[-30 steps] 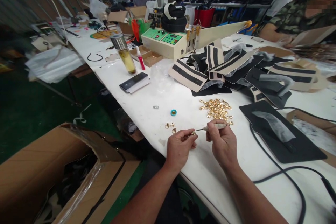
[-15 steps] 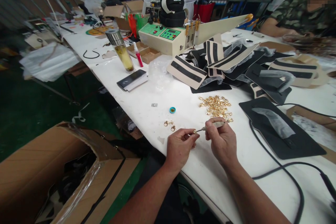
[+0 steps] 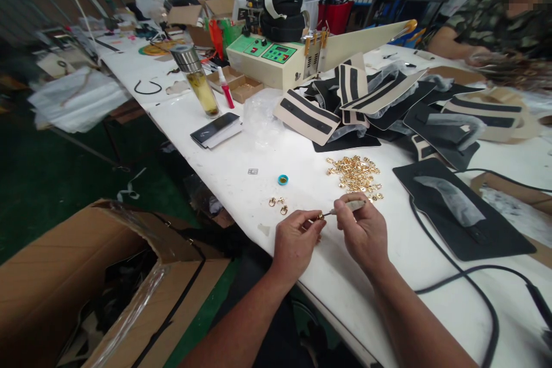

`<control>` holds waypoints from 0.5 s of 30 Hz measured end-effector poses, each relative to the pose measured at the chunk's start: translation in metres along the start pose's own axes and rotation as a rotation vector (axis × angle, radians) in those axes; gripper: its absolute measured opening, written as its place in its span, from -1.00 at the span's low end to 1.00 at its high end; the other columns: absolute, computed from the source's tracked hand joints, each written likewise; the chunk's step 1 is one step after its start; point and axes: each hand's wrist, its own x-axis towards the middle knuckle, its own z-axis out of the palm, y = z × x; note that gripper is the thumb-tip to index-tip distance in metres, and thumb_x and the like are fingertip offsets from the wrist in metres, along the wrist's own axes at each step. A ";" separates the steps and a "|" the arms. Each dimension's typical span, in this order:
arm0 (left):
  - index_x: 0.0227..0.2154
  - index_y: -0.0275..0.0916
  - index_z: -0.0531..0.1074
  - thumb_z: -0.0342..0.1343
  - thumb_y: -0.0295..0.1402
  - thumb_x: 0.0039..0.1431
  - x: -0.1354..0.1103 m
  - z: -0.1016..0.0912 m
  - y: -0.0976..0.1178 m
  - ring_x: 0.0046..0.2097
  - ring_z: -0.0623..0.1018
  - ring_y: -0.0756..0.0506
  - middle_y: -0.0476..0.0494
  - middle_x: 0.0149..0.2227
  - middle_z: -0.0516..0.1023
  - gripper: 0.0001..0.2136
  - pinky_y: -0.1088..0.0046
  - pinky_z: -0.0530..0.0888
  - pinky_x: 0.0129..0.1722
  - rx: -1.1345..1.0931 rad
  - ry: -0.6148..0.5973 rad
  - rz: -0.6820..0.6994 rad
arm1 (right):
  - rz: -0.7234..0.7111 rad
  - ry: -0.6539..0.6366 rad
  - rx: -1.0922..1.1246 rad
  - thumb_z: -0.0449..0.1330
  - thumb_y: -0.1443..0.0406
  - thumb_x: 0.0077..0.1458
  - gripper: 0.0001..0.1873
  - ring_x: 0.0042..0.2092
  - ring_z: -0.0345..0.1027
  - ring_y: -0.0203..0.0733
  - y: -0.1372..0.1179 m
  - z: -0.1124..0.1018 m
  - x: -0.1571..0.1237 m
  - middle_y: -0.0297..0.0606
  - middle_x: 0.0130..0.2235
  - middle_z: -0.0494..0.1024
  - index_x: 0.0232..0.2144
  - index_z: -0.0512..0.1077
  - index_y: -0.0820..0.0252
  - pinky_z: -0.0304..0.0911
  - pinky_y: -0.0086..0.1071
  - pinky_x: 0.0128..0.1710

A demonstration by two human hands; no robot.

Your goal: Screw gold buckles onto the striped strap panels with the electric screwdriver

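Hands [image 3: 294, 242] hold screwdriver [image 3: 356, 205] to gold fitting [image 3: 321, 217]; green panel [image 3: 279, 53] lettering illegible.

Left hand [image 3: 296, 241] and right hand [image 3: 365, 238] are bare, as are both forearms [image 3: 245, 316] to the frame's lower edge; dark clothing [image 3: 278, 330] shows at bottom centre.

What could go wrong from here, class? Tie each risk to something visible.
The thin-tipped tool in the right hand reaches the small gold piece pinched in the left hand; a slip might jab that hand. The piece could also spring loose and get lost among the gold fittings heaped on the table.
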 end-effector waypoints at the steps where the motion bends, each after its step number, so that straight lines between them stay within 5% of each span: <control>1: -0.27 -0.21 0.71 0.34 -0.33 0.11 0.000 0.000 0.000 -0.51 0.55 0.01 -0.08 -0.37 0.63 -0.86 0.50 0.50 -0.50 0.003 -0.011 0.011 | -0.014 0.001 -0.016 0.20 0.10 0.32 -0.72 -0.47 0.29 -0.25 0.000 0.000 0.000 -0.37 -0.46 0.48 -0.39 0.44 0.10 0.20 -0.34 -0.38; 8: -0.24 -0.19 0.71 0.29 -0.29 0.20 -0.001 -0.003 -0.001 -0.50 0.56 0.04 -0.11 -0.30 0.65 -0.85 0.54 0.51 -0.50 0.034 -0.034 0.033 | -0.039 -0.001 -0.039 0.20 0.11 0.32 -0.72 -0.48 0.29 -0.25 0.001 -0.003 -0.001 -0.38 -0.48 0.46 -0.40 0.43 0.10 0.20 -0.32 -0.38; 15: -0.26 -0.16 0.72 0.30 -0.30 0.17 -0.004 -0.002 -0.003 -0.46 0.56 0.00 -0.12 -0.24 0.64 -0.87 0.49 0.53 -0.51 0.052 -0.004 0.027 | 0.135 0.106 0.274 0.21 0.13 0.31 -0.73 -0.52 0.27 -0.27 0.001 -0.005 0.001 -0.43 -0.56 0.39 -0.40 0.40 0.11 0.22 -0.32 -0.43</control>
